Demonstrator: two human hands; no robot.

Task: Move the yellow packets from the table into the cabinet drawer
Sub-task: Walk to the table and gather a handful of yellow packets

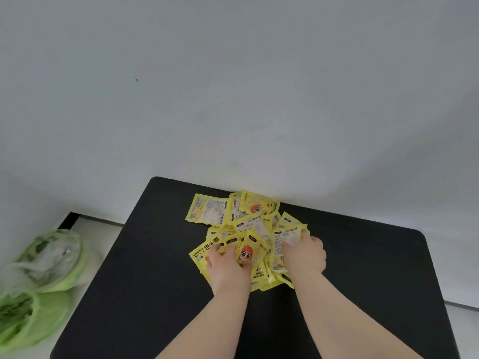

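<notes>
Yellow packets (248,224): flat sachets in a loose overlapping heap just below the frame's centre, on the black table (129,281). Some show a red-haired cartoon figure and "HAND WARMER", others white printed labels. The left hand (228,268) and right hand (304,257) grip the lowest ones

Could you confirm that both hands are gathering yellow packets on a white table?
Not quite: the head view shows the table is black, not white. The left hand and right hand are indeed gathering the yellow packets on it.
</notes>
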